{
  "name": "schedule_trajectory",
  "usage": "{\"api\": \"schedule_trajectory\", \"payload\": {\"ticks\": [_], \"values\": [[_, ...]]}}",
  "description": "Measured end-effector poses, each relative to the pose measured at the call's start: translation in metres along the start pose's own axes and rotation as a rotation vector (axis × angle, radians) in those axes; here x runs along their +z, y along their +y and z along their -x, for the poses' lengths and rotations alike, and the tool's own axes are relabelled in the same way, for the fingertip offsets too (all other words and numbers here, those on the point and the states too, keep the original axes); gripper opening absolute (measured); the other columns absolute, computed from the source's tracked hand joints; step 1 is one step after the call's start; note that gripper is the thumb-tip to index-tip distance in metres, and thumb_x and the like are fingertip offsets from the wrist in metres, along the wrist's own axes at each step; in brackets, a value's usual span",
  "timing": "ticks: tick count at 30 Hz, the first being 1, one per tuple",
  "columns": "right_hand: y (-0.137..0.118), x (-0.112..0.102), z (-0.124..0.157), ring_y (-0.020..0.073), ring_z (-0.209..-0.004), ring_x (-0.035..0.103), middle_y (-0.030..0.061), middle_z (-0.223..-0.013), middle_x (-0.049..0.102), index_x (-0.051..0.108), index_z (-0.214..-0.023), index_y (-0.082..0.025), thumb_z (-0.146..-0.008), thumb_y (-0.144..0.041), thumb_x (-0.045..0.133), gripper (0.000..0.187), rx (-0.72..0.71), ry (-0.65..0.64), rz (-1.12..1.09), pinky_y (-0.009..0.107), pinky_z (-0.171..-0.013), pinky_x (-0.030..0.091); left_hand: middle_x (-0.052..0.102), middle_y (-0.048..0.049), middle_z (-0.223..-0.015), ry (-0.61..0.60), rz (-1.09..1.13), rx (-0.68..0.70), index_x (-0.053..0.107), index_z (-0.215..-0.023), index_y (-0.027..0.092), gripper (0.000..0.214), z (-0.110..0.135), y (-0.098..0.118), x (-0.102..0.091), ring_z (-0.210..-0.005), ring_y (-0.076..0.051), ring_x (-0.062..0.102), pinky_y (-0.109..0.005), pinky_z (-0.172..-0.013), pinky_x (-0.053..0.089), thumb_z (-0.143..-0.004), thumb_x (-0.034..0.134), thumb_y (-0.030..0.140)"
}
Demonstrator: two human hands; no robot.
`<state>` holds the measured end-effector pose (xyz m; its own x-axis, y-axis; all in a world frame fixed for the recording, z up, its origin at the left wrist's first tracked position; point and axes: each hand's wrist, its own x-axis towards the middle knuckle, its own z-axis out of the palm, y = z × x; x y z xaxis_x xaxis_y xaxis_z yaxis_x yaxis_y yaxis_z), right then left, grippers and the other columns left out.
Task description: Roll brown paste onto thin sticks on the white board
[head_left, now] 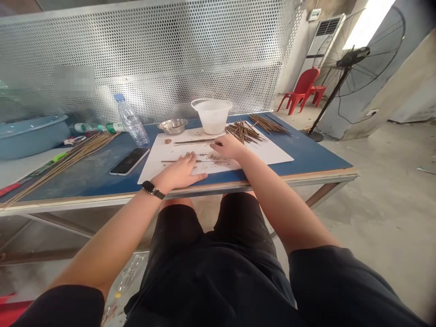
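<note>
My left hand (184, 170) lies flat on the white board (153, 156), fingers stretched over a thin brown stick (168, 161) that shows on both sides of it. My right hand (228, 146) is closed, its fingers curled down at the board; what they hold, if anything, is hidden. Just beyond my hands lie a few dark thin sticks (190, 142). Brown crumbs (214, 157) are scattered between the hands. A pile of brown sticks (245, 132) lies beyond my right hand, next to a white plastic bucket (214, 117).
A metal bowl (173, 127) and a small brown lump (168, 141) are at the board's far left. Left of it are a phone (130, 161), a plastic bottle (132, 119), long thin sticks (73, 159) and a blue basin (32, 136). More sticks (269, 123) lie at the back right.
</note>
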<state>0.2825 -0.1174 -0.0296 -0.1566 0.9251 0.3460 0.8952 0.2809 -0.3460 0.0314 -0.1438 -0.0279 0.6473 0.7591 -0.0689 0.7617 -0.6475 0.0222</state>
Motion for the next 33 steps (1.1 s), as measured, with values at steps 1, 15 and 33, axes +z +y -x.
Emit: {"api": "schedule_trajectory", "payload": {"ticks": [1,15,33], "values": [[0.000,0.000,0.000,0.0197,-0.071,0.052,0.0014,-0.065,0.055,0.049,-0.064,-0.024,-0.105,-0.034,0.060,0.043,0.000,0.003,0.000,0.034,-0.070,0.033,0.019,-0.0277,-0.186,0.013,-0.003,0.013,0.021,-0.179,-0.005,0.113,0.005,0.000,0.001,-0.173,-0.043,0.025,-0.053,-0.140,0.025,-0.105,0.039,0.078],[-0.002,0.000,0.000,0.0183,-0.069,0.048,0.0014,-0.065,0.053,0.046,-0.064,-0.024,-0.106,-0.034,0.060,0.045,-0.011,-0.009,0.004,0.035,-0.069,0.031,0.018,-0.0264,-0.187,0.022,0.013,0.094,0.022,-0.179,-0.003,0.115,0.017,-0.008,0.008,-0.175,-0.041,0.021,-0.053,-0.142,0.018,-0.104,0.030,0.084],[0.002,0.003,-0.003,0.0186,-0.066,0.047,0.0005,-0.061,0.049,0.043,-0.063,-0.025,-0.105,-0.033,0.060,0.046,-0.016,-0.015,0.001,0.035,-0.067,0.030,0.020,-0.0206,-0.188,-0.015,-0.020,0.112,0.025,-0.182,0.006,0.119,0.046,0.002,0.005,-0.173,-0.046,0.021,-0.057,-0.139,0.027,-0.100,0.039,0.091]]}}
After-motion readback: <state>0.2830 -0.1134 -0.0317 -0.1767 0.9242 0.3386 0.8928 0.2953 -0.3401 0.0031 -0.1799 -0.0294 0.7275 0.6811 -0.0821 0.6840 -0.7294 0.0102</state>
